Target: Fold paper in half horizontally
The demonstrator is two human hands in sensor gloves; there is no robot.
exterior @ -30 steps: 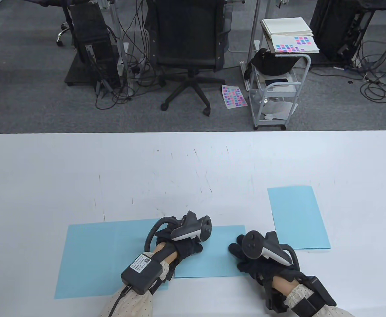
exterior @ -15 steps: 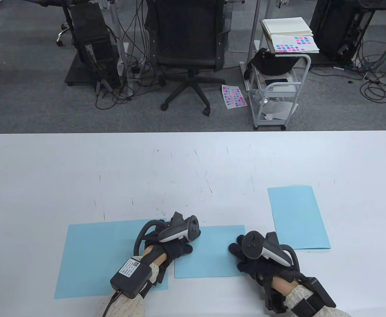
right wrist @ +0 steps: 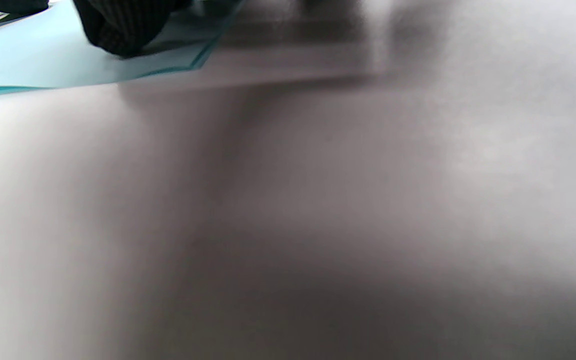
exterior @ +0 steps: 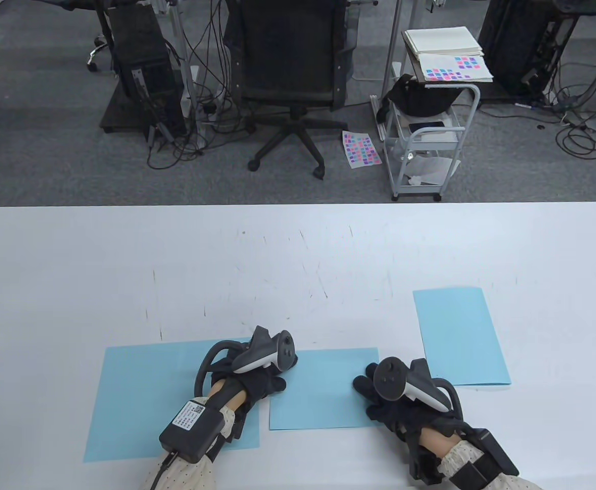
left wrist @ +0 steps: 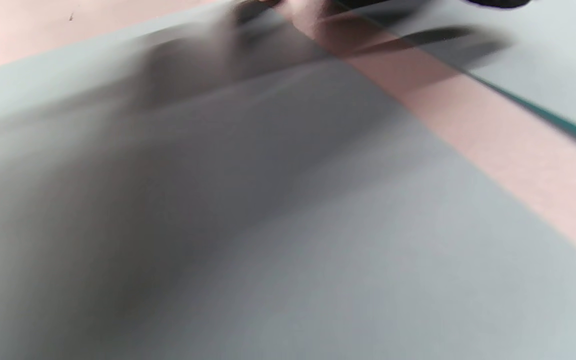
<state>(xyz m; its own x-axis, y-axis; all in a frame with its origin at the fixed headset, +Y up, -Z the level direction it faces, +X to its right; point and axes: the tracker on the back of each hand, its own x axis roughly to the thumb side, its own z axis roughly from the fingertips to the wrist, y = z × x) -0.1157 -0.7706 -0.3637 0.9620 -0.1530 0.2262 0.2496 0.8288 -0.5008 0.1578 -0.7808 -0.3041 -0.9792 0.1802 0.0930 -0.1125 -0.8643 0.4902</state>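
Near the front edge of the white worktop (exterior: 298, 245), the left hand (exterior: 257, 383) rests palm down where a folded light-blue paper (exterior: 323, 390) meets a larger flat blue sheet (exterior: 134, 398) to its left; its fingers lie under the tracker, so whether the grip is relaxed or clenched cannot be told. Compared with a second ago, this hand and its wrist have slid leftward along the paper, off the middle of the folded piece and toward its left edge. The right hand (exterior: 379, 395) presses the folded paper's right edge with fingers laid flat, its grip released, and it has not moved. The folded paper lies flat between the two hands, unchanged in place. A second folded blue sheet (exterior: 458, 337) sits apart, farther back on the right. Both wrist views are heavily blurred, showing only paper and worktop surface.
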